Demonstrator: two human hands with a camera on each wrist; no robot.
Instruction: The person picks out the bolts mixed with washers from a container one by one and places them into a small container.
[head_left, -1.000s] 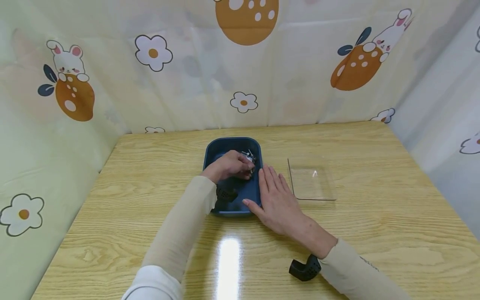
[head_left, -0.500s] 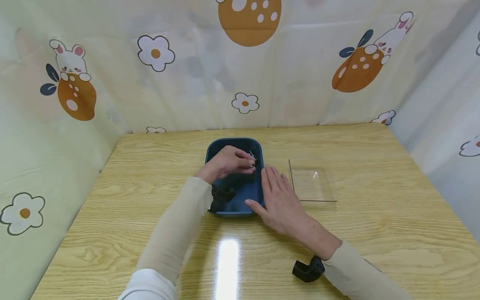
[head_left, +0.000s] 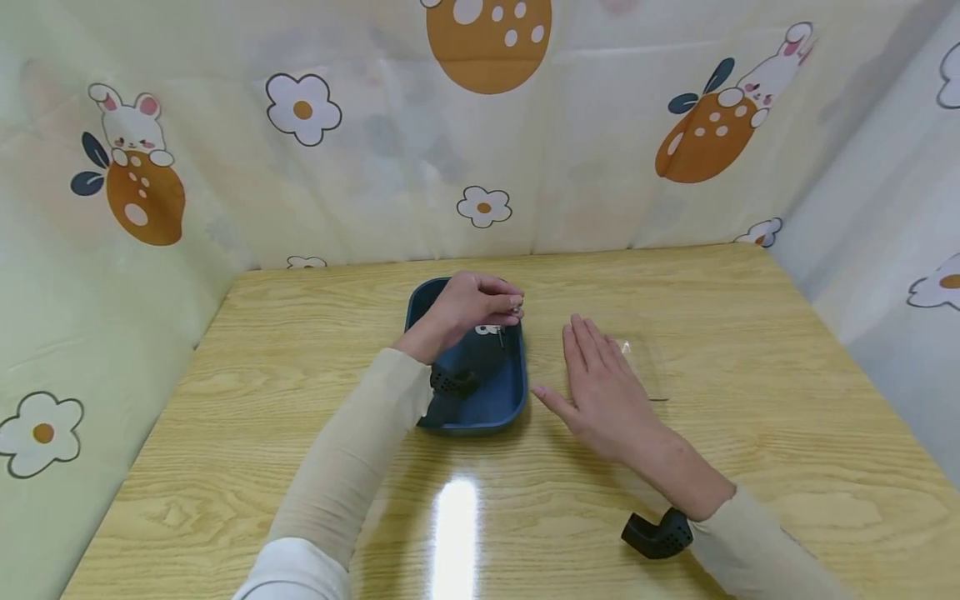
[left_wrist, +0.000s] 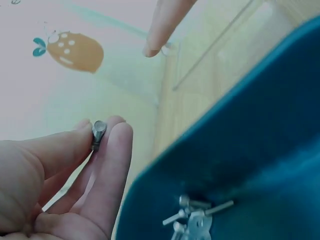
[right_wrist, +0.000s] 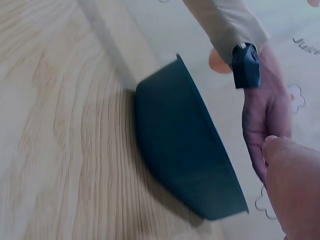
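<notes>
Blue bin [head_left: 491,402] stands on the table [head_left: 225,467], loose metal parts [left_wrist: 197,222] inside. Left hand [head_left: 474,304] pinches a round-headed metal piece [left_wrist: 99,128] above the bin's right rim. Right hand [head_left: 609,402], fingers straight and gripping nothing, is beside the bin, partly masking a clear plate [head_left: 647,367].

In the head view we get bright, even light, a white streak of glare on the pale wood-grained tabletop [head_left: 787,375] and a small glint on the clear flat plastic square [head_left: 651,371]. The left wrist view washes the cream fruit-printed cloth curtain [left_wrist: 30,105] toward white. In the dimmer, cooler right wrist view, we see soft detail and shadow along the foot of the deep blue plastic bin [right_wrist: 172,130].
</notes>
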